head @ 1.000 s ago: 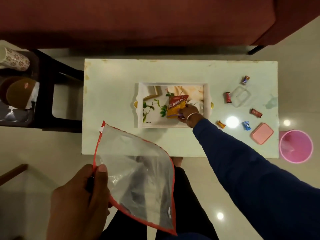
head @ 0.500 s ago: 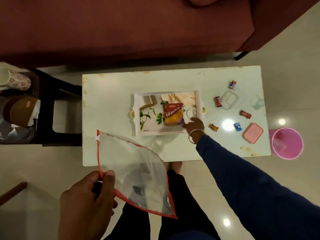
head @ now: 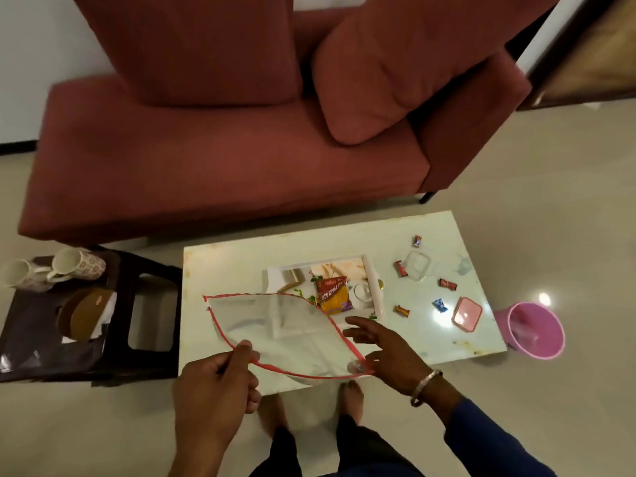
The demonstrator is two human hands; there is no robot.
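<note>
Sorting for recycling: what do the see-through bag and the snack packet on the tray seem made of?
Bag: thin, soft clear plastic film with red edging; the table and tray show through it, and it bows where the left hand pinches it. Snack packet: probably printed plastic or foil laminate, slightly glossy; its lining cannot be seen.

Dark blue long sleeve (head: pixel 488 438) on right arm, silver bangle (head: pixel 424 387) at wrist, black trousers (head: pixel 358 449), bare feet (head: pixel 349 395)

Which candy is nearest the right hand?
The orange-wrapped candy beside the tray; the blue candy and the rest lie farther from the right hand.
</note>
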